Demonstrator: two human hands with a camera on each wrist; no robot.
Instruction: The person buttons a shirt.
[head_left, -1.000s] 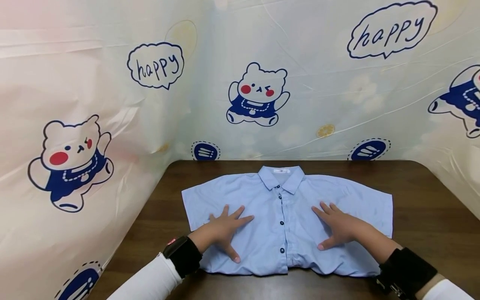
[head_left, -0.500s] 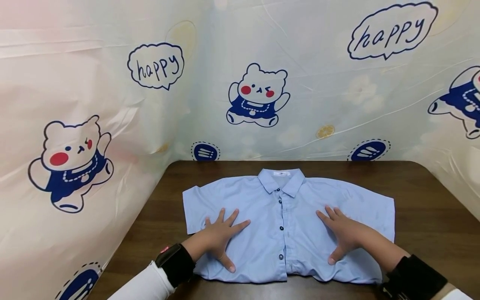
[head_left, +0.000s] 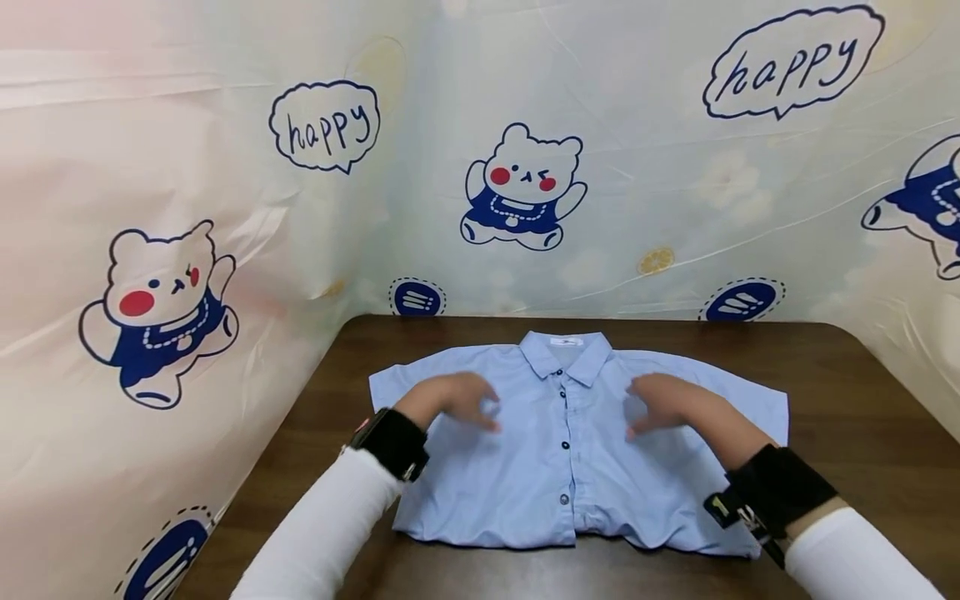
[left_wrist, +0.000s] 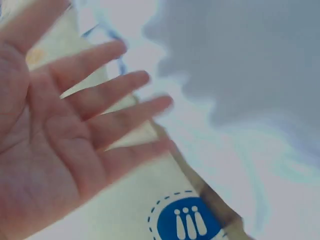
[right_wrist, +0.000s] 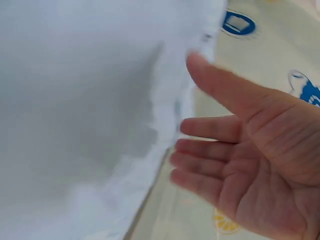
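Note:
A light blue short-sleeved shirt (head_left: 525,475) lies front up, its collar (head_left: 592,358) toward the far side and dark buttons down the middle. Over its left half hovers my left hand (head_left: 459,396), slightly blurred; the left wrist view shows its fingers (left_wrist: 112,95) spread and holding nothing. My right hand (head_left: 662,402) hangs above the other half, with thumb and fingers (right_wrist: 202,142) apart and nothing between them in the right wrist view. Both hands cast shadows on the cloth and look lifted off it. The shirt's lower edge is bunched and uneven.
The shirt rests on a dark brown wooden table (head_left: 840,392). A pale printed curtain (head_left: 420,192) with bears and "happy" bubbles surrounds the table at the back and sides. Each wrist wears a black strap (head_left: 392,446) with a small device.
Both hands, earlier resting with spread fingers on the shirt front, have risen off it and moved toward the collar. The shirt slid slightly nearer, and now appears a little farther up the view again.

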